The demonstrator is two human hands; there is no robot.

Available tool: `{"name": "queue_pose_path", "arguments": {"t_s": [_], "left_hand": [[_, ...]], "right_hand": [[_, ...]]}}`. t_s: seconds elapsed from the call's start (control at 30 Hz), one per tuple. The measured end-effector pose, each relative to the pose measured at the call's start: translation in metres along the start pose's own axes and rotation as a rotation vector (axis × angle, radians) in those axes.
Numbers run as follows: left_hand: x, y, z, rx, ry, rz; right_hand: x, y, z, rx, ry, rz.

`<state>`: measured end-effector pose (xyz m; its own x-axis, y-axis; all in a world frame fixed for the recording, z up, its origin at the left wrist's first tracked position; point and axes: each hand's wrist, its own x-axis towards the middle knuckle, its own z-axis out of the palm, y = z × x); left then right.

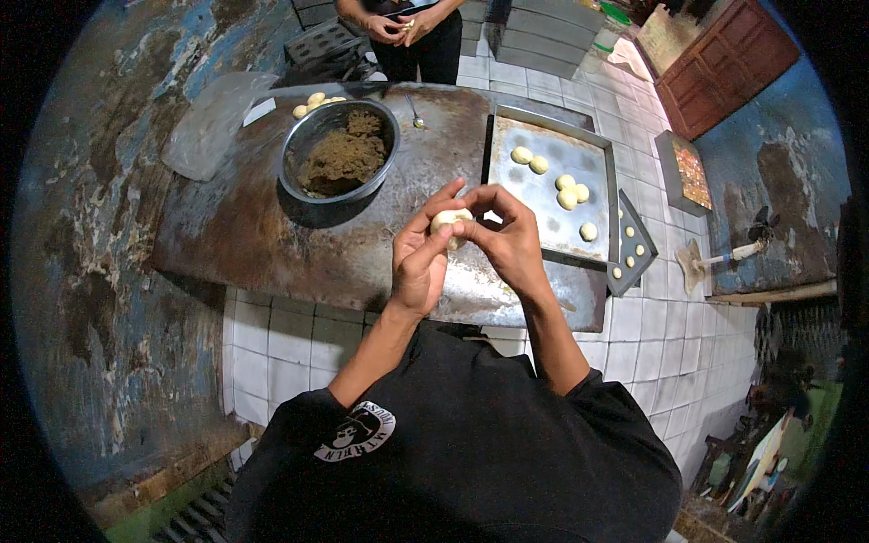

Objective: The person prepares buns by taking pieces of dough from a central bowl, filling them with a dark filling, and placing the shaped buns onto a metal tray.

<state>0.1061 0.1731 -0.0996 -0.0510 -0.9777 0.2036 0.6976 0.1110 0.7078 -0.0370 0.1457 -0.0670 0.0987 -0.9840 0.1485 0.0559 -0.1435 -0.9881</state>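
Between my two hands, above the near part of the worn table (235, 235), is a pale dough ball (450, 218). My left hand (422, 258) cradles it with the thumb up against it. The fingers of my right hand (507, 240) pinch its edge from the other side. Ahead and to the left stands a metal bowl (389, 167) with a brown crumbly filling (344, 158) inside. Right of my hands lies a square baking tray (552, 140) holding several round dough balls (567, 198), some touching each other.
More dough balls (315, 99) sit behind the bowl, near a plastic sheet (213, 127). A spoon (416, 113) lies at the table's far side. Across the table a co-worker's hands (403, 29) hold a small pale piece. A dark tray (634, 249) with dough balls stands lower, beyond the right edge.
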Motion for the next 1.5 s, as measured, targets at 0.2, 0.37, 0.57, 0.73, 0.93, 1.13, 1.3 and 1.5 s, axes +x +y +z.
{"name": "queue_pose_path", "arguments": {"t_s": [0.2,0.37,0.57,0.73,0.93,1.13,1.3,1.5], "left_hand": [[0.003,0.014,-0.027,-0.193,0.323,-0.204],[-0.005,0.023,-0.036,-0.164,0.325,-0.220],[-0.013,0.038,-0.046,-0.041,-0.037,-0.072],[-0.018,0.043,-0.052,-0.101,-0.041,-0.169],[-0.022,0.023,-0.071,-0.106,0.283,-0.403],[-0.014,-0.003,-0.049,-0.097,0.086,-0.251],[0.000,-0.043,-0.033,-0.006,0.015,-0.150],[0.021,-0.102,-0.011,-0.005,0.395,-0.386]], "right_hand": [[-0.022,-0.009,0.045,-0.430,0.024,-0.233],[-0.036,0.017,0.063,-0.576,0.105,-0.300],[-0.029,0.004,0.069,-0.350,0.174,-0.140],[-0.039,0.008,0.070,-0.234,0.164,-0.017],[-0.054,0.018,0.080,-0.576,0.155,-0.186],[-0.039,0.018,0.051,-0.576,0.340,-0.155],[-0.024,0.030,0.004,-0.175,0.176,0.146],[-0.032,0.047,-0.028,-0.364,0.220,0.097]]}}
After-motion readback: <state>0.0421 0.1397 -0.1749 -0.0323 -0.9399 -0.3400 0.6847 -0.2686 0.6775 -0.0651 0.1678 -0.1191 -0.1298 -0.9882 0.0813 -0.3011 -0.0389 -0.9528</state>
